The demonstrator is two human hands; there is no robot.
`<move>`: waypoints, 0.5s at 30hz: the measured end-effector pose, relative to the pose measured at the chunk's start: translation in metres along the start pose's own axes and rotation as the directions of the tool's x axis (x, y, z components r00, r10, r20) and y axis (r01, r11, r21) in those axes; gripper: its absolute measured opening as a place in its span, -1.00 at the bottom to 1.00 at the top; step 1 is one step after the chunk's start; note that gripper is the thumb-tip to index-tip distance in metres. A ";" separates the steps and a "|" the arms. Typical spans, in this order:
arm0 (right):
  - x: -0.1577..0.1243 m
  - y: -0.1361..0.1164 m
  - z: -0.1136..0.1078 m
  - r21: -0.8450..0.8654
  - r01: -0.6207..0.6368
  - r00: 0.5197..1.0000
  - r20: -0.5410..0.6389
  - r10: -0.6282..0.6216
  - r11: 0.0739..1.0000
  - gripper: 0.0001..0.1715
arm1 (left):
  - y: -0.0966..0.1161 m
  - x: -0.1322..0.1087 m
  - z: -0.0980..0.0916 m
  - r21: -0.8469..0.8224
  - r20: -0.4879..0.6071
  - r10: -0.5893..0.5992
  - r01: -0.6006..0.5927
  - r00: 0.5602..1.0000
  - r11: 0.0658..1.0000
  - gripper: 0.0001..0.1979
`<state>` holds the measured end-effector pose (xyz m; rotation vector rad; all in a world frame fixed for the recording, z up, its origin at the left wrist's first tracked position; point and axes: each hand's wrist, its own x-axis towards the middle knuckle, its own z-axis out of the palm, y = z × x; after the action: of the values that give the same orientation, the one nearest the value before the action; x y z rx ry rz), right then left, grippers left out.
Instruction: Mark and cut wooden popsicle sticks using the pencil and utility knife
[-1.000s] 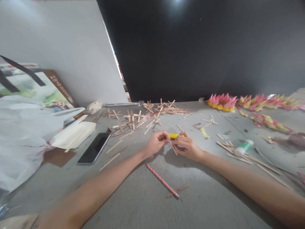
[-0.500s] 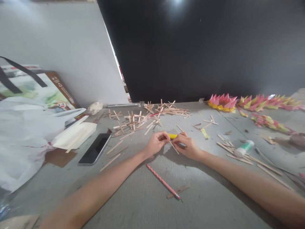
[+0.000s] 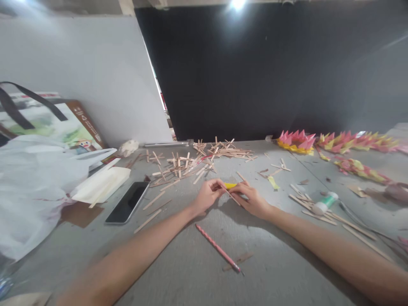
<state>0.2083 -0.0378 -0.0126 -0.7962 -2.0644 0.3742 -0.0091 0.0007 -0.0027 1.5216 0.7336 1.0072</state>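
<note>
At the middle of the grey table (image 3: pixel 178 272), my left hand (image 3: pixel 208 195) pinches one end of a thin wooden stick (image 3: pixel 235 199). My right hand (image 3: pixel 251 199) is closed around a yellow object (image 3: pixel 230 185), perhaps a cutter, its fingers close against the stick. The yellow object lies behind the stick and is partly hidden by the fingers. A pink pencil (image 3: pixel 218 247) rests on the table nearer to me, its end over a flat wooden piece (image 3: pixel 245 258). Beyond my hands lies a heap of wooden sticks (image 3: pixel 236 151), some joined into crosses.
To the left are a black phone (image 3: pixel 127 202), a paper tray (image 3: pixel 103 185), a white plastic bag (image 3: pixel 38 182) and a printed bag (image 3: pixel 79 127). To the right are a glue stick (image 3: pixel 325 203), loose sticks (image 3: pixel 353 225) and pink-and-yellow paper pieces (image 3: pixel 296 142).
The view has tilted slightly upward. My right hand's fingers have moved closer to my left hand and cover more of the yellow object and the stick's side.
</note>
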 end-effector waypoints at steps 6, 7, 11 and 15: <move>0.002 0.000 0.001 0.007 0.018 1.000 0.009 -0.018 1.000 -0.86 | 0.002 -0.001 0.000 -0.026 -0.026 -0.020 0.019 0.999 0.999 -0.46; 0.002 0.000 0.002 0.006 0.016 1.000 0.018 -0.016 1.000 -0.85 | 0.003 -0.001 -0.001 -0.026 -0.031 -0.027 0.026 0.999 0.999 -0.46; 0.004 -0.001 0.004 -0.002 0.011 0.999 0.033 -0.010 1.000 -0.81 | 0.007 -0.003 -0.002 -0.033 -0.043 -0.053 0.052 0.998 0.998 -0.47; 0.004 0.000 0.008 -0.018 0.025 0.999 0.037 -0.024 1.000 -0.83 | 0.009 -0.002 -0.001 -0.033 -0.048 -0.054 0.052 0.997 0.998 -0.44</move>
<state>0.2007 -0.0349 -0.0149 -0.7795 -2.1134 0.3589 -0.0117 -0.0022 0.0060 1.4472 0.7850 1.0153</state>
